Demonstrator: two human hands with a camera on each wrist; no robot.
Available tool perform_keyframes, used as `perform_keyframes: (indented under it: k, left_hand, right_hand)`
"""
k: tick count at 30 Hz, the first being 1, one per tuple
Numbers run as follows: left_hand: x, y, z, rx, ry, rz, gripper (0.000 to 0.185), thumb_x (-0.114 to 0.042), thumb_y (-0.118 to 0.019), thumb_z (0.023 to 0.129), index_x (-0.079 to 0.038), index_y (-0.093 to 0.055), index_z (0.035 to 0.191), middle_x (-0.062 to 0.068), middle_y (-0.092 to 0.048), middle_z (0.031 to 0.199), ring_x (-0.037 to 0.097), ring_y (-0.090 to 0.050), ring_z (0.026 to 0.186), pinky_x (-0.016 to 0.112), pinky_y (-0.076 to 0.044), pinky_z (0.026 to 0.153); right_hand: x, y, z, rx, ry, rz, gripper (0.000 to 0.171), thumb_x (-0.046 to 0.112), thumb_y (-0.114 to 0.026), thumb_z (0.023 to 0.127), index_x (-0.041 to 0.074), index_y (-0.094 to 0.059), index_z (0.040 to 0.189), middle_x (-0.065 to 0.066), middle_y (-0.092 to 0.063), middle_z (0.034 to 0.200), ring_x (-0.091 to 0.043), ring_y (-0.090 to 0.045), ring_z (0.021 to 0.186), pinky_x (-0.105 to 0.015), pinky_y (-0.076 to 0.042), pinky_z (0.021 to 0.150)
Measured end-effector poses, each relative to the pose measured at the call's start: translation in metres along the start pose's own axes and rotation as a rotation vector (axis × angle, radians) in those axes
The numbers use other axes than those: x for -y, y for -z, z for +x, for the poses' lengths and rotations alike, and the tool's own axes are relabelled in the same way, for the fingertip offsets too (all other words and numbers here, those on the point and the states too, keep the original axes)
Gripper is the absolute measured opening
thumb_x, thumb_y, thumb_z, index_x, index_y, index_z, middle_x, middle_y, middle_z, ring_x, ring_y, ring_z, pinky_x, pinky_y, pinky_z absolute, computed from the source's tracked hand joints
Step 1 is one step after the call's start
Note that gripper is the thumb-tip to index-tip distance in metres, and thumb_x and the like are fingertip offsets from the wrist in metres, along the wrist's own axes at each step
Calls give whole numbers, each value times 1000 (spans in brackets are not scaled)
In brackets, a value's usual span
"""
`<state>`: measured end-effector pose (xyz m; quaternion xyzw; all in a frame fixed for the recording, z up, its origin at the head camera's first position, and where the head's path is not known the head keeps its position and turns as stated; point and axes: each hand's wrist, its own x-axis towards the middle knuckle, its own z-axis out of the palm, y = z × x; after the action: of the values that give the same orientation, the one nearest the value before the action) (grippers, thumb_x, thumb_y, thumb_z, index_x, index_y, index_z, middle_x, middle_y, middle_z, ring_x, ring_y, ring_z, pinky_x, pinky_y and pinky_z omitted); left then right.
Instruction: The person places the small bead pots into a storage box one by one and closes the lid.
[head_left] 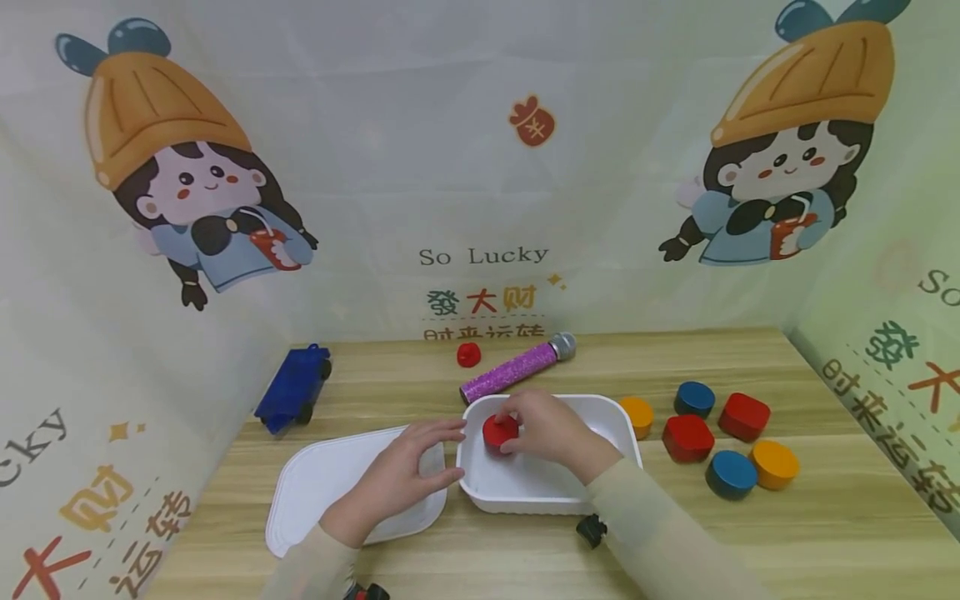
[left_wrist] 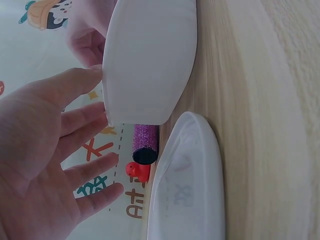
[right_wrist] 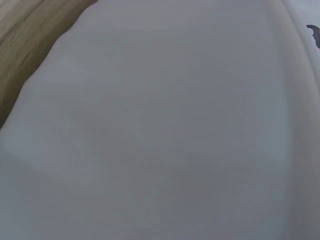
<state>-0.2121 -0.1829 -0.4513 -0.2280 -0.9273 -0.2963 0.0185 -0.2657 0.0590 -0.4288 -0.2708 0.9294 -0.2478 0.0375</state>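
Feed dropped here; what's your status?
Right hand grips red block inside white tub. Left hand steadies tub's edge. Nothing blocking.

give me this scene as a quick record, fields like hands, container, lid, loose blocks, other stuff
right hand: right hand grips a red round block inside the white tub
left hand: left hand steadies the tub's left rim, fingers straight
lid: white lid flat, left of tub
loose blocks: orange, blue and red blocks right of tub
other: purple glitter microphone, blue toy truck
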Motion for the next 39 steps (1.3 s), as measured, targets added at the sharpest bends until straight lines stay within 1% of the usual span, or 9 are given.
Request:
perform_keyframes:
  k: [5,11,14,19,22,27,30,34,39]
  left_hand:
    - [-1,0,0,-3,1,0,44,-36,-73,84,-26,-62,125,-8,-51,142,21,-44,135,54,-39,108]
    - [0,-1,0,7,15,-2,44,-37,-73,84,-29,-61,126,-10,-50,143,19,-43,135,52,-39,109]
    - [0,-2,-1,11,19,-4,45,-38,-73,84,-29,-61,126,-10,-50,143,19,-44,135,52,-40,109]
    - [0,-2,0,14,16,-2,46,-38,-72,84,-28,-60,127,-10,-49,143,19,-43,135,53,-40,108]
    - [0,-1,0,23,35,-3,46,-39,-73,84,-30,-60,127,-12,-49,143,19,-43,135,53,-40,109]
    - [0,-1,0,36,45,-5,45,-39,-73,84,-30,-60,126,-11,-49,143,19,-43,135,53,-39,109]
    - [0,-2,0,34,42,3,45,-39,-73,84,-30,-61,126,-11,-49,143,19,-43,135,53,-39,109]
    - [0,-1,0,21,49,18,45,-39,-73,83,-31,-61,125,-15,-49,143,18,-43,135,51,-38,110]
    - [-1,-1,0,18,37,4,45,-38,-74,83,-29,-61,125,-12,-49,143,17,-43,135,50,-38,111]
  right_hand:
    - [4,-7,5,17,-7,-20,33,24,-84,73,15,-71,102,3,-68,94,-10,-56,82,-25,-53,78]
    - [7,-13,8,22,25,-47,33,26,-84,73,13,-72,101,2,-69,94,-9,-55,81,-22,-52,75]
    - [8,-14,7,28,31,-53,34,26,-84,73,12,-72,102,1,-69,96,-9,-56,83,-23,-52,76]
    - [5,-16,4,19,8,-94,36,31,-83,74,17,-71,105,3,-67,103,-10,-57,89,-26,-53,83]
    - [2,-16,-1,11,-9,-98,36,33,-82,75,20,-71,107,5,-66,107,-10,-58,93,-28,-54,86]
    - [-4,-11,-13,-6,-20,-63,33,32,-80,77,20,-70,107,4,-69,108,-15,-62,102,-35,-53,92]
    - [-8,-8,-22,-15,-46,-49,32,32,-79,78,22,-70,107,4,-69,109,-15,-62,100,-35,-54,90]
    - [-13,-4,-30,-37,-61,-51,30,32,-78,79,23,-70,106,6,-68,109,-13,-62,93,-31,-55,82]
    - [-17,2,-42,-50,-79,-13,30,32,-77,80,20,-70,107,3,-67,109,-18,-63,96,-33,-55,83]
